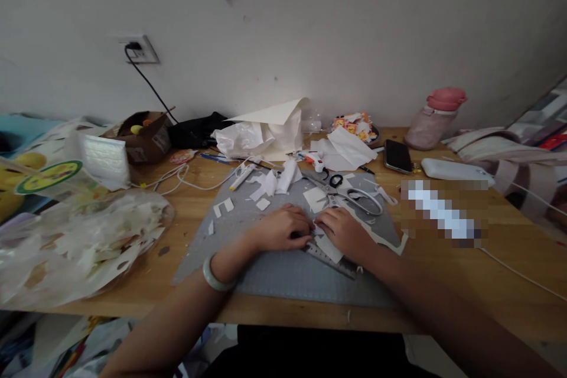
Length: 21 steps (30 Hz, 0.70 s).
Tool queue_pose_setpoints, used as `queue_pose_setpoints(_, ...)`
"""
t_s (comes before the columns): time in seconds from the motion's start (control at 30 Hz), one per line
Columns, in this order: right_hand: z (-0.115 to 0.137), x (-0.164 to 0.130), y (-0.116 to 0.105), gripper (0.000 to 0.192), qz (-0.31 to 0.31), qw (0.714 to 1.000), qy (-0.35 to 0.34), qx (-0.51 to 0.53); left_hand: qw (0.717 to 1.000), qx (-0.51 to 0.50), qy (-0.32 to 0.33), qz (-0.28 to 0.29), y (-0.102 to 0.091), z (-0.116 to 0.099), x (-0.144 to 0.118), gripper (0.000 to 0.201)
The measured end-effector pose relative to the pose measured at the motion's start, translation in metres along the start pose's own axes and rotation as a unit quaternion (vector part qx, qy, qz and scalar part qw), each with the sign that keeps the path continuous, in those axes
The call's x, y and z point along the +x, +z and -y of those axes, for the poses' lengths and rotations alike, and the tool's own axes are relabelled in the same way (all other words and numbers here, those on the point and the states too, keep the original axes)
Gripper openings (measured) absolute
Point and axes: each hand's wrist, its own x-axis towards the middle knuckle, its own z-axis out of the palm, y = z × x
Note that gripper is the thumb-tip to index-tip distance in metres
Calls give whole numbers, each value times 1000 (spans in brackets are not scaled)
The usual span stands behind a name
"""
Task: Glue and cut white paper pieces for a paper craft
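Your left hand point(283, 227) and right hand point(343, 231) press fingertips-down on a small white paper piece point(328, 246) lying over a grey metal ruler point(330, 258) on the grey cutting mat point(283, 274). The paper looks light, floppy and easily creased (neither hand clenches it), so pinch its edges gently.

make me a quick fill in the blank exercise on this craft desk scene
1. Both hands press on a ruler lying on a grey ____.
2. The scissors lie just beyond the ____ hand.
3. A pale bangle sits on the ____ wrist.
4. The bottle has a ____ lid.

Missing words: mat, right, left, pink
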Motion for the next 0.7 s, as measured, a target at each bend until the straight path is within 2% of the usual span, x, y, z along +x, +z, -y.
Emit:
queue_pose_setpoints(0.2,3,3,3,14,20,999,40,-26,1000,-6,-1,-9,0,-1,1,19)
queue_pose_setpoints(0.4,3,2,8,16,12,998,25,-48,1000,10,9,-3,1,1,0,22)
queue_pose_setpoints(0.7,7,3,4,14,-2,999,26,-39,1000,19,12,4,-1,1,2,22)
